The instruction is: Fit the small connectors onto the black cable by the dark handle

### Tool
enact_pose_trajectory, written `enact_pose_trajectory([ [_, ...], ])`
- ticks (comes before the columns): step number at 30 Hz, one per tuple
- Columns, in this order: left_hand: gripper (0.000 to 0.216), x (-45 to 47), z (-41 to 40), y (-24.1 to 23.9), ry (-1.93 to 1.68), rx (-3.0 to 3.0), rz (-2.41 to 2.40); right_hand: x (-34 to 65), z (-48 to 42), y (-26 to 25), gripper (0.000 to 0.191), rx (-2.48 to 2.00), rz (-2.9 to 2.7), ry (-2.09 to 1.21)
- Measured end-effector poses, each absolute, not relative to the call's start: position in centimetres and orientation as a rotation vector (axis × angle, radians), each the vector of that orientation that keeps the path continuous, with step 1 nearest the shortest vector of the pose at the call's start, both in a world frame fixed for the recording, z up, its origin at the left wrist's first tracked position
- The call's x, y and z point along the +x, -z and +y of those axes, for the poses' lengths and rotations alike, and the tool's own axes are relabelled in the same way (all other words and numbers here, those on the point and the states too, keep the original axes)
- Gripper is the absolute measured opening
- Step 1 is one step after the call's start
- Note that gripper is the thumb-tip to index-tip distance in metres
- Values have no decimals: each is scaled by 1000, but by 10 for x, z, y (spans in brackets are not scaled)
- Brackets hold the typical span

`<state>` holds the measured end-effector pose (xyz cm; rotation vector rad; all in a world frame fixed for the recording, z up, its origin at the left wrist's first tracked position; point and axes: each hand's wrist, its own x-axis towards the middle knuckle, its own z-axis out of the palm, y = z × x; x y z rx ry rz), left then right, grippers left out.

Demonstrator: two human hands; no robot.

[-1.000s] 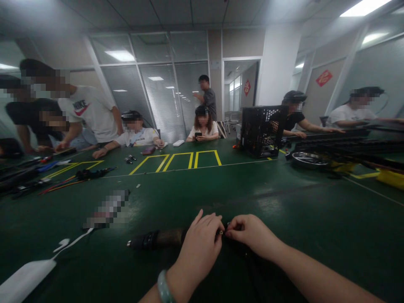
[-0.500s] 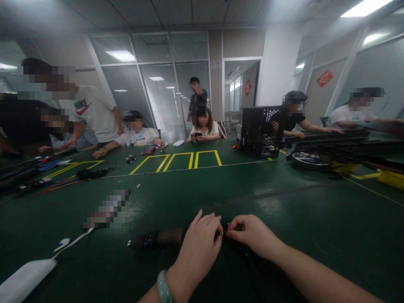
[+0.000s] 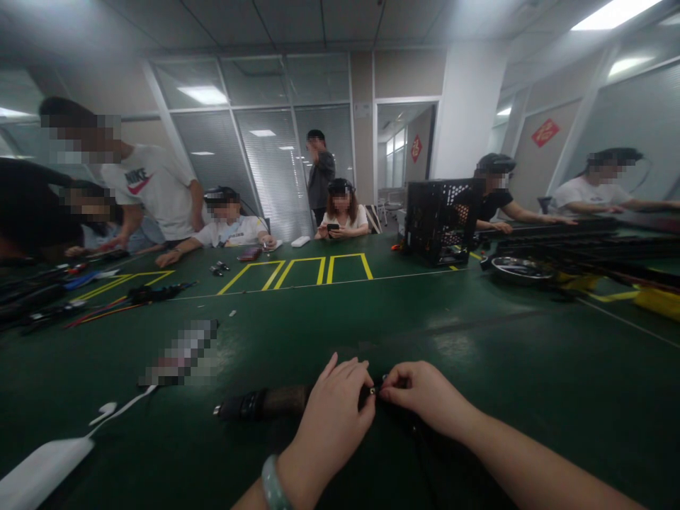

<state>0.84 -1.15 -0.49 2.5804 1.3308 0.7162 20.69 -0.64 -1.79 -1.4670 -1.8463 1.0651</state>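
A dark, cylinder-shaped tool [image 3: 284,401] with a brownish body and a short metal tip lies on its side across the table; it resembles an electric screwdriver. My left hand [image 3: 340,407] is over its right end, fingers curled and the thumb close to the fingertips. A small brass-coloured end piece [image 3: 372,391] shows at these fingertips. Facing it, my right hand [image 3: 419,392] is closed in a pinch on the end of a thin black cable [image 3: 415,428]. Fingers and shadow hide most of the cable end. Both hands stay low over the tabletop.
The green table [image 3: 297,319] bears a blurred-out phone [image 3: 183,350] with a white cable and a white box-like object [image 3: 45,471] at left. Farther off stand a black computer case [image 3: 440,223], loose cables [image 3: 154,292] and a round metal-rimmed part [image 3: 520,268]. Several people surround the table.
My hands hold nearly the same pose at the tool's right end. The person standing at the back has shifted left and turned.
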Motion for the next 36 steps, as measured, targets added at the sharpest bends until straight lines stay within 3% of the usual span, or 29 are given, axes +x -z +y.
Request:
enact_pose_trajectory([
  [12, 18, 10, -11, 8, -675, 2578, 1290, 208, -5, 21, 15, -1463, -1851, -1062],
  [22, 11, 11, -12, 7, -656, 2542, 1314, 207, -4, 25, 14, -1473, -1873, -1036],
  [36, 13, 11, -11, 5, -647, 2580, 1311, 198, -14, 9, 6, -1519, -2055, -524],
])
